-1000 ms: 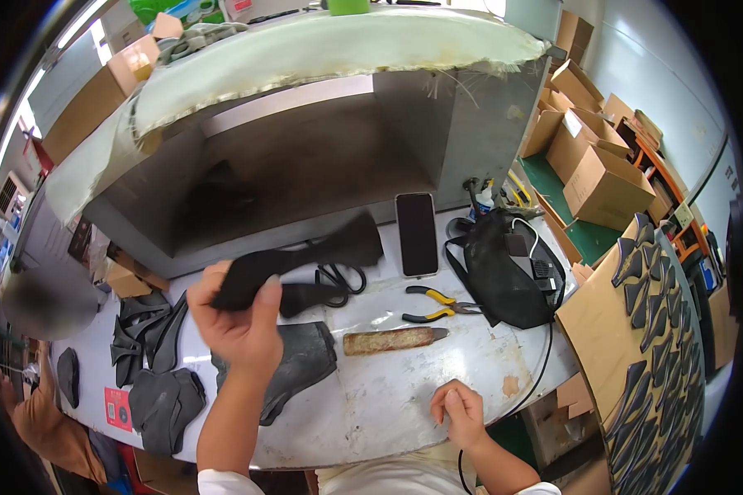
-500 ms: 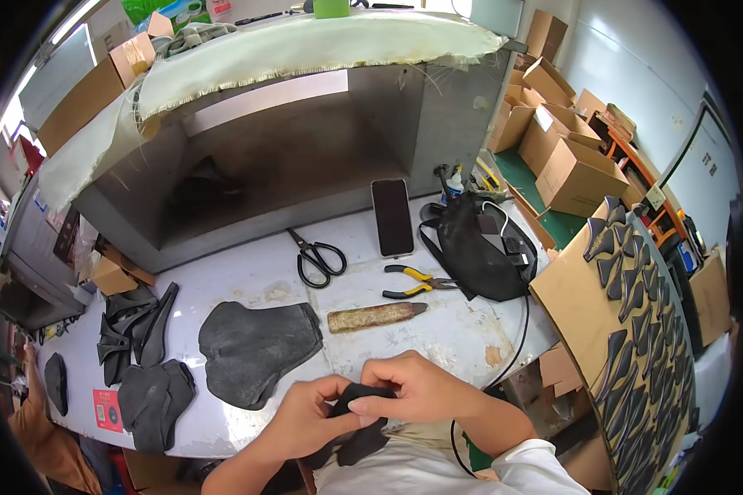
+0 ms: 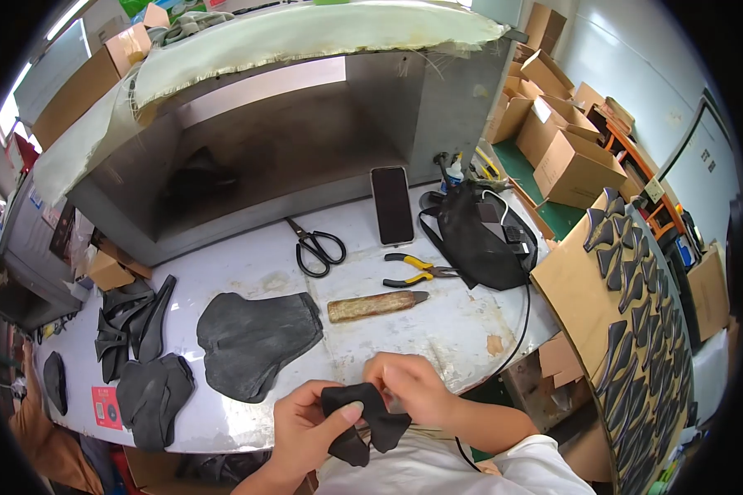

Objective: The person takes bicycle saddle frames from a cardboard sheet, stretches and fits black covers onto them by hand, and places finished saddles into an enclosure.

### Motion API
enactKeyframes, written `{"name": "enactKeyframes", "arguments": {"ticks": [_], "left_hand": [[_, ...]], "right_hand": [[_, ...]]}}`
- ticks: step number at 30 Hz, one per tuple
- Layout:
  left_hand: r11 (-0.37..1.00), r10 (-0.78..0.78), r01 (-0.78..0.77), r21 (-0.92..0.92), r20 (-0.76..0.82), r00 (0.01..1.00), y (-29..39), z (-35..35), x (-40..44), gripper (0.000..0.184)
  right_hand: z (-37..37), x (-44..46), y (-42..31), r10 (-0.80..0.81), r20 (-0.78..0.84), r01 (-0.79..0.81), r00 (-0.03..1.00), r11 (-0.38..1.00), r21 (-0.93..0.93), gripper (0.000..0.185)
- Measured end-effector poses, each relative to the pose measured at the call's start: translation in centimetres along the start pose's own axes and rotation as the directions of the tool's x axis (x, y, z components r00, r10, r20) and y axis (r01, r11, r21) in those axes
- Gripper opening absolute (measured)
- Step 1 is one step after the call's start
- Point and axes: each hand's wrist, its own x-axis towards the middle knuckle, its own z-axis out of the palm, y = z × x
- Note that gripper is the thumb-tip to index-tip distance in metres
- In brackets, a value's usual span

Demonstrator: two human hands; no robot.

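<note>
A limp black piece of leather-like material [image 3: 373,417], folded with two hanging lobes, is held in front of my body, just past the table's near edge. My left hand [image 3: 309,421] pinches it, the thumb flat on top and the fingers behind. Curled at the piece's upper right edge is my right hand [image 3: 413,388], slightly blurred, its fingertips partly hidden. Beyond the hands lies a tapered tool with a worn, wrapped handle [image 3: 373,307]. A stack of dark grey cut pieces [image 3: 256,342] rests to the left of it.
Black-handled scissors [image 3: 314,247], yellow-black pliers [image 3: 417,271], a phone [image 3: 391,206] and a black bag [image 3: 479,239] lie farther back. More black pieces [image 3: 153,400] sit at left. A board of dark curved parts [image 3: 586,289] stands right. Another person's arm [image 3: 37,404] shows far left.
The black piece has been turned and opened out, so more of it shows. My right thumb has lifted off its front, and my right hand has shifted slightly right.
</note>
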Motion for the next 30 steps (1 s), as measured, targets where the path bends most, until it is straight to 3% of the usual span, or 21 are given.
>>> {"name": "enactKeyframes", "arguments": {"ticks": [1,2,3,4,6,7,8,9,10,11,12,14,16,17,20,21,23,25,27,28,30], "left_hand": [[1.000,-0.006,0.006,0.001,0.031,1.000,0.0,-0.4,0.2,0.017],[1.000,-0.005,0.005,0.000,0.025,1.000,0.1,-0.6,0.2,0.017],[1.000,-0.009,0.010,-0.010,0.061,0.998,0.2,-0.7,0.2,0.017],[1.000,-0.015,0.017,-0.021,0.098,0.995,0.2,-0.8,0.1,0.018],[1.000,0.014,-0.014,0.003,0.092,0.996,0.3,-0.8,-0.3,0.018],[0.999,0.044,-0.047,0.027,0.088,0.995,0.2,-0.8,-0.4,0.019],[0.999,0.040,-0.042,0.028,0.088,0.995,0.1,-0.7,-0.3,0.019],[0.997,0.006,0.000,-0.080,0.083,0.997,-0.1,-0.7,-0.2,0.019],[0.982,-0.025,0.040,-0.186,0.083,0.996,-0.4,-0.7,0.1,0.019],[0.982,-0.027,0.042,-0.186,0.085,0.996,-0.7,-0.9,0.6,0.019],[0.960,-0.074,0.103,-0.262,0.120,0.990,-1.1,-1.3,1.1,0.019],[0.928,-0.123,0.170,-0.331,0.159,0.980,-1.4,-1.3,1.6,0.019],[0.931,-0.089,0.113,-0.347,0.085,0.992,-1.5,-0.9,2.0,0.020],[0.943,-0.074,0.097,-0.319,0.083,0.994,-1.7,-1.1,2.3,0.020],[0.924,-0.101,0.140,-0.356,0.124,0.987,-1.5,-0.9,2.5,0.020],[0.923,-0.108,0.146,-0.355,0.127,0.986,-1.5,-1.1,2.6,0.020],[0.839,-0.205,0.308,-0.448,0.265,0.942,-1.7,-1.6,3.0,0.019],[0.845,-0.182,0.260,-0.468,0.205,0.962,-2.1,-1.2,3.2,0.018],[0.858,-0.147,0.183,-0.481,0.112,0.983,-2.1,-0.8,3.3,0.018],[0.857,-0.151,0.187,-0.480,0.112,0.982,-2.2,-0.7,3.3,0.018],[0.919,-0.090,0.093,-0.383,0.027,0.996,-2.4,-0.5,3.3,0.018]], "right_hand": [[0.5,-0.1,-0.4,-0.327,0.077,0.330,0.942,0.855,-0.400,0.022],[0.8,-0.2,-0.9,-0.561,0.274,0.570,0.781,0.461,-0.680,0.021],[0.8,-0.5,-1.3,-0.510,0.296,0.543,0.807,0.448,-0.710,0.021],[0.8,-0.8,-1.7,-0.510,0.293,0.542,0.809,0.450,-0.710,0.021],[0.8,-1.2,-2.3,-0.261,0.188,0.320,0.947,0.706,-0.631,0.020],[0.5,-0.9,-1.7,-0.261,0.185,0.318,0.947,0.708,-0.630,0.020],[0.1,-0.4,-0.5,-0.133,0.127,0.172,0.983,0.912,-0.372,0.020],[0.0,-0.1,0.5,0.009,0.112,-0.001,0.994,0.998,-0.069,0.020],[0.4,0.1,1.2,0.007,0.111,0.000,0.994,0.998,-0.069,0.020],[0.9,0.3,2.0,-0.323,0.059,0.323,0.945,0.884,-0.338,0.021],[1.1,0.4,2.4,-0.614,0.097,0.546,0.783,0.604,-0.580,0.023],[0.6,0.0,1.7,-0.526,0.025,0.433,0.850,0.672,-0.601,0.026],[-0.2,-0.6,0.6,-0.204,0.066,0.213,0.977,0.884,-0.415,0.028],[-0.5,-0.9,0.1,-0.298,0.160,0.332,0.941,0.728,-0.600,0.030],[0.0,-1.1,-0.6,-0.308,0.176,0.342,0.935,0.649,-0.679,0.030],[0.2,-0.7,0.0,-0.290,0.163,0.333,0.943,0.823,-0.460,0.030],[0.3,-0.5,1.1,-0.378,0.146,0.399,0.914,0.781,-0.480,0.031],[-0.1,-0.5,1.5,-0.459,0.136,0.460,0.878,0.733,-0.501,0.031],[-0.7,-0.8,1.6,-0.044,-0.015,0.040,0.999,0.975,-0.219,0.034],[-1.3,-1.0,1.5,-0.043,-0.017,0.039,0.999,0.976,-0.216,0.034],[-2.5,-1.1,1.0,0.008,0.184,0.045,0.983,0.957,-0.285,0.034]]}}
